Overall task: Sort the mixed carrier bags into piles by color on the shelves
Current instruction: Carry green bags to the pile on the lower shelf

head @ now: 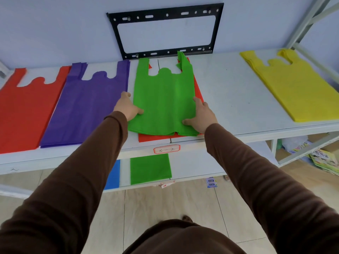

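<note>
While both hands, the left hand and the right hand, pinch the green bag at 9 and 3 o'clock on the upper shelf, lift evenly so the red bag beneath stays put.

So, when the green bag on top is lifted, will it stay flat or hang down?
The green bag will probably droop: it looks like thin cloth, and one handle is already folded over. It seems light. It may drag the red bag beneath it.
</note>
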The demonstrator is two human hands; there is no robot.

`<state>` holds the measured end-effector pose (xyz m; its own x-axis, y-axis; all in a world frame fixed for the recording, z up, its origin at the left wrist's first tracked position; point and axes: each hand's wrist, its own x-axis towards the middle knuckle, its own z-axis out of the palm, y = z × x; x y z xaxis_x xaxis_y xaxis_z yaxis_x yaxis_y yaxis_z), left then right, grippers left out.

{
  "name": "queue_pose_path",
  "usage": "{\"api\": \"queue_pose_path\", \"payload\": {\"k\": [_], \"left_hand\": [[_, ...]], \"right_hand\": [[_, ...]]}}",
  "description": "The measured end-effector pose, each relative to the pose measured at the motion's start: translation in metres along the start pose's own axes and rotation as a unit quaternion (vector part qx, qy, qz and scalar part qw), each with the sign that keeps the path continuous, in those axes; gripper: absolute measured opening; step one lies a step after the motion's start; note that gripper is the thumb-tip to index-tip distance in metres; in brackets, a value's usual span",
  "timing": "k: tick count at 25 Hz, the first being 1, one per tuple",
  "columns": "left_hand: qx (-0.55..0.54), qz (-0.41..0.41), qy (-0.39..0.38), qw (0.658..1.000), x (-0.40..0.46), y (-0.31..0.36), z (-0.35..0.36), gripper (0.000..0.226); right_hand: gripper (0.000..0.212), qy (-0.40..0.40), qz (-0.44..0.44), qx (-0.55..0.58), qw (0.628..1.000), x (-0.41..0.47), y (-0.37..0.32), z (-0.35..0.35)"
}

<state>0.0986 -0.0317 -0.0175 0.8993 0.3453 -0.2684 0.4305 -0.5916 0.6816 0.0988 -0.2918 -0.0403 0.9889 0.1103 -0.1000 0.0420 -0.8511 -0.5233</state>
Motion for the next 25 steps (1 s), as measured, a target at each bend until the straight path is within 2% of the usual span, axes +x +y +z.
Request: {"api": "queue_pose_path", "payload": {"k": [3,6,8,11,13,15,16,18,19,21,23,25], "left_hand": [[-0.143,-0.032,-0.081,0.986,-0.002,-0.003,-0.005,0.038],[-0.259,-0.037,-0.121,0.958,-0.008,0.006,-0.008,0.03],[-0.354,-0.059,-0.145,0.922,-0.012,0.014,-0.011,0.031],[-0.508,-0.118,-0.173,0.836,-0.016,0.016,-0.013,0.025],[-0.575,-0.147,-0.188,0.783,-0.016,0.014,-0.013,0.026],[-0.592,-0.163,-0.198,0.764,-0.017,0.015,-0.009,0.028],[-0.571,-0.165,-0.196,0.78,-0.017,0.013,-0.005,0.028],[-0.47,-0.158,-0.176,0.85,-0.013,0.008,0.002,0.033],[-0.418,-0.152,-0.168,0.88,-0.01,0.005,0.004,0.038],[-0.373,-0.125,-0.137,0.909,-0.001,0.0,0.002,0.054],[-0.385,-0.079,-0.135,0.91,0.007,0.003,-0.001,0.074],[-0.38,-0.05,-0.185,0.905,0.01,0.017,-0.001,0.069]], "right_hand": [[0.093,-0.006,0.004,0.009,1.0,0.002,0.003,-0.001],[0.08,-0.011,0.013,0.082,0.996,0.005,0.008,-0.003],[0.061,0.01,0.031,0.171,0.985,0.005,0.011,-0.009],[0.045,0.093,0.047,0.128,0.986,-0.001,0.016,-0.022],[0.054,0.04,0.078,0.132,0.987,-0.004,0.018,-0.029],[0.066,-0.071,0.126,0.257,0.955,-0.007,0.017,-0.032],[0.065,-0.108,0.143,0.346,0.921,-0.008,0.016,-0.032],[0.047,-0.115,0.136,0.496,0.85,-0.003,0.016,-0.031],[0.048,-0.114,0.122,0.531,0.831,0.0,0.018,-0.031],[0.059,-0.153,0.099,0.543,0.82,0.004,0.022,-0.034],[0.055,-0.191,0.095,0.526,0.823,0.006,0.028,-0.04],[0.052,-0.209,0.099,0.518,0.824,0.009,0.038,-0.046]]}}
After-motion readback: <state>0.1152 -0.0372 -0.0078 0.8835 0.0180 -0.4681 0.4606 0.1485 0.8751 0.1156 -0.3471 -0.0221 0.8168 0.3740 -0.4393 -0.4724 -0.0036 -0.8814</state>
